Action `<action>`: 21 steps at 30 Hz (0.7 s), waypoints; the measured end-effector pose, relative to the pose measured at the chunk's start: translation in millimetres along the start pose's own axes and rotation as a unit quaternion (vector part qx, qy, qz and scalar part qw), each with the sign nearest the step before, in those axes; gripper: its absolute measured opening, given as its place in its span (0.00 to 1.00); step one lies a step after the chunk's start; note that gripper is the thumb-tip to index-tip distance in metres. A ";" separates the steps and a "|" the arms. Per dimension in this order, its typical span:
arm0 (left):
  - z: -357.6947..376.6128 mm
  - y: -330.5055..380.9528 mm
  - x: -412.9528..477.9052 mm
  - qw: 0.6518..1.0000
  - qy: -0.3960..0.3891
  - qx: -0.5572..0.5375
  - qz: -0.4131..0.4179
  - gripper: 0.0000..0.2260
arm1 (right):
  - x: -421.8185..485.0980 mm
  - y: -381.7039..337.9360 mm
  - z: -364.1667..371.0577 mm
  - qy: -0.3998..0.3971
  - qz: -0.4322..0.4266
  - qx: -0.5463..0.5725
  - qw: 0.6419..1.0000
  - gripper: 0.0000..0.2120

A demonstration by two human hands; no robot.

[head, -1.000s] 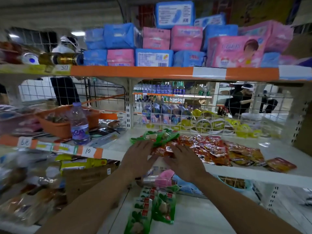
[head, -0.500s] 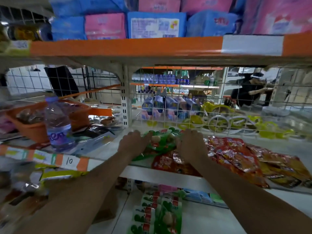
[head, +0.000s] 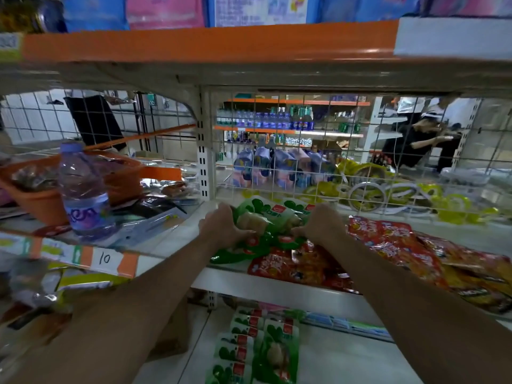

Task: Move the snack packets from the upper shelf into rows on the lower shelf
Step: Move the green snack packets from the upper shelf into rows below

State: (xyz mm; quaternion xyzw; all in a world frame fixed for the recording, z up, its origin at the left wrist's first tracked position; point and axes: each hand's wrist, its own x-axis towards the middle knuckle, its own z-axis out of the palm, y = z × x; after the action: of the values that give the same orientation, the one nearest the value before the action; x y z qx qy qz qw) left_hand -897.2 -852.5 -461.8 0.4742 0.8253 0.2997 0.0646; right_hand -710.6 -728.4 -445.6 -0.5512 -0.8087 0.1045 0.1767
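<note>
A pile of green snack packets [head: 273, 217] lies at the back of the white upper shelf [head: 279, 291]. My left hand [head: 221, 227] grips the pile's left side, thumb curled over a packet. My right hand [head: 322, 227] grips its right side. Red packets [head: 299, 268] lie in front of and under the green ones, and more red and yellow packets [head: 415, 245] spread to the right. On the lower shelf [head: 346, 361] two rows of green packets [head: 257, 347] run toward me.
A water bottle [head: 83, 189] and an orange basket [head: 41, 195] stand on the left bay. A wire mesh back [head: 360, 151] closes the shelf behind the pile. The orange-edged shelf above [head: 207, 42] hangs low overhead. A person stands beyond the mesh at the right.
Both hands have reached farther back on the upper shelf, from the red packets to the green pile, and closed on its two sides. The camera has come closer and lower.
</note>
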 end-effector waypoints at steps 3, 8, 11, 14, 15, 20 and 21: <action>-4.7 8.0 -8.6 1.000 0.016 -0.016 0.018 0.29 | -2.3 10.4 -14.9 0.017 0.015 0.079 0.997 0.39; -19.3 19.0 -21.5 0.986 0.029 -0.158 0.036 0.23 | -4.9 33.3 -28.8 0.015 0.003 0.238 0.971 0.14; -26.4 27.5 -36.3 0.978 0.031 -0.201 0.047 0.12 | -16.3 42.9 -40.6 0.020 -0.028 0.357 0.934 0.09; -31.7 33.3 -51.2 0.956 0.036 -0.291 0.028 0.09 | -30.2 50.6 -54.5 0.032 -0.049 0.408 0.911 0.13; -33.5 35.9 -57.3 0.945 0.036 -0.326 0.022 0.09 | -34.5 53.7 -59.0 0.035 -0.057 0.418 0.906 0.11; -38.3 52.4 -94.3 0.892 0.016 -0.452 0.016 0.13 | -72.3 70.4 -83.7 0.013 -0.064 0.496 0.866 0.08; -38.4 55.0 -101.5 0.886 0.010 -0.464 0.020 0.13 | -81.4 74.0 -87.6 0.000 -0.065 0.517 0.854 0.09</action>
State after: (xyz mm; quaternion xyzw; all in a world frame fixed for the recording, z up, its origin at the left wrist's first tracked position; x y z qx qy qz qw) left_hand -816.3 -932.1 -418.1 0.4037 0.5829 0.6543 0.2630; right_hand -585.4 -778.8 -406.1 -0.3270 -0.6721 0.4954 0.4426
